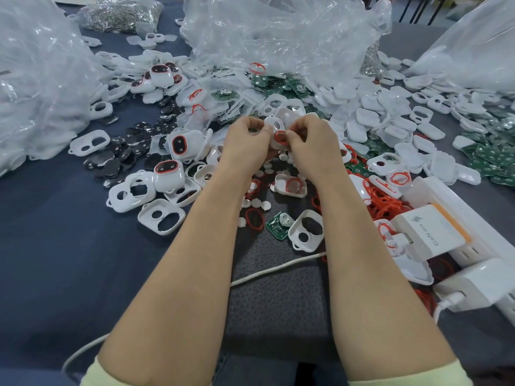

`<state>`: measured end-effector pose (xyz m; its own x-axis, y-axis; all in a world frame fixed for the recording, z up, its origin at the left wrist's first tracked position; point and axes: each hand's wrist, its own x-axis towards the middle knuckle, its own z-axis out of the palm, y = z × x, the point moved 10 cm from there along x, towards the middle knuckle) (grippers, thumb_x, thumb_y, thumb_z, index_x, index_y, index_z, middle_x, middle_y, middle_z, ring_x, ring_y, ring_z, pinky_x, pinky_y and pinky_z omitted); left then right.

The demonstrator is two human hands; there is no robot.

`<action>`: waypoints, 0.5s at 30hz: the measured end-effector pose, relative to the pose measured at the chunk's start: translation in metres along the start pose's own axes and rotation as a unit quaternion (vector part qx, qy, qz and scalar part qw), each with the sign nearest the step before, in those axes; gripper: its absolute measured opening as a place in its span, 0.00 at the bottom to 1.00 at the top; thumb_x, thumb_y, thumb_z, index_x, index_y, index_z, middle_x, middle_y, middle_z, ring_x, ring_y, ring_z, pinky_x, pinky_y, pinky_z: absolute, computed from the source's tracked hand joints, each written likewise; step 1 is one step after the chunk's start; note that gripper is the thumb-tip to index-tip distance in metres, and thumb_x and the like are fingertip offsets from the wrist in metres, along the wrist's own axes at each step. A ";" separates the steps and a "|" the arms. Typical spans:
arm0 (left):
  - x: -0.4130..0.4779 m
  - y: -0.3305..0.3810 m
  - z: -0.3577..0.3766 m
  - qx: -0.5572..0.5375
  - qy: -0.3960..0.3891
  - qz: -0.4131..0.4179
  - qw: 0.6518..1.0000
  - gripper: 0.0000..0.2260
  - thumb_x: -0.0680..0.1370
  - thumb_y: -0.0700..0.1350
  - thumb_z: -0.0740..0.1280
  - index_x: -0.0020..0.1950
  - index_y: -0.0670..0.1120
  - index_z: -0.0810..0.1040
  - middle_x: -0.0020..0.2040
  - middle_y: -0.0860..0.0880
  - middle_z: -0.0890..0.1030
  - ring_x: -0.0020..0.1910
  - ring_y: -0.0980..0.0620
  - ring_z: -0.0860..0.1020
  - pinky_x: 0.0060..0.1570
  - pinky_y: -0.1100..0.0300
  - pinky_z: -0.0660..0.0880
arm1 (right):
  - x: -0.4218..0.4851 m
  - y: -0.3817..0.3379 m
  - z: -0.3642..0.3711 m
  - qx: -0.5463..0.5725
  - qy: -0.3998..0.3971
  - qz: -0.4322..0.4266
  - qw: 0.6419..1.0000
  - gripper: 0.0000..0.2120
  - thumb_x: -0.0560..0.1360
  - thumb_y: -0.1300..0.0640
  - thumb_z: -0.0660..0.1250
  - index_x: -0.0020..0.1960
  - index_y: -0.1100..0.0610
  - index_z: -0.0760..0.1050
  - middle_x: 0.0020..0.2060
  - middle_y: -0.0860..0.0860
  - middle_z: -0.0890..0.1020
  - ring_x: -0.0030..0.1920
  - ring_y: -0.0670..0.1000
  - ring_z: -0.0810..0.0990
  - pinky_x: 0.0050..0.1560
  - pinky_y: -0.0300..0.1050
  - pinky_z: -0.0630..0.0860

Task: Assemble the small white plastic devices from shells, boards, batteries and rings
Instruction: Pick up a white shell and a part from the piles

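Blue cloth table [55, 246], loose shells [367, 112] heaped, plastic bags [278, 32] behind; left hand [246, 140], right hand [312, 143] pinching ringed shell [274, 124].

A dark blue cloth covers the counter [55, 246], with a dark textured mat [278, 302] at its near edge. A white cable [278, 270] crosses the mat. On the right, a white power strip [452, 199] carries an orange-edged charger [429, 232] and a white adapter [479, 285]. Crumpled clear plastic bags [278, 32] stand behind.

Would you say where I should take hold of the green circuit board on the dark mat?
Pinch the green circuit board by near and far edges from above: it lies flat, with a white shell close on its right and a red ring on its left.
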<state>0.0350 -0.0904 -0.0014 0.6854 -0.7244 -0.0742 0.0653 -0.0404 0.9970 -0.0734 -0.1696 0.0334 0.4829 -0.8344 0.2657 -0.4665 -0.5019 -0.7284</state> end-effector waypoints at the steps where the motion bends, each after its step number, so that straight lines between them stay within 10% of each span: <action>1: 0.000 0.001 0.000 0.000 -0.002 0.004 1.000 0.06 0.80 0.41 0.64 0.44 0.49 0.72 0.40 0.46 0.82 0.44 0.49 0.83 0.46 0.58 0.82 | 0.000 0.000 0.001 -0.002 -0.002 -0.002 1.000 0.01 0.79 0.59 0.63 0.48 0.57 0.73 0.44 0.50 0.76 0.46 0.48 0.73 0.42 0.33 0.63; 15: -0.001 0.001 -0.001 0.034 -0.001 0.009 0.999 0.01 0.80 0.41 0.64 0.51 0.45 0.73 0.50 0.40 0.83 0.49 0.46 0.83 0.49 0.55 0.82 | -0.001 0.002 0.000 -0.006 0.007 0.002 1.000 0.02 0.79 0.59 0.63 0.48 0.56 0.73 0.43 0.49 0.75 0.45 0.47 0.73 0.40 0.33 0.63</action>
<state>0.0347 -0.0889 -0.0005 0.6849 -0.7265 -0.0554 0.0034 -0.0729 0.9973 -0.0747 -0.1702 0.0316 0.4707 -0.8394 0.2716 -0.4768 -0.5010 -0.7223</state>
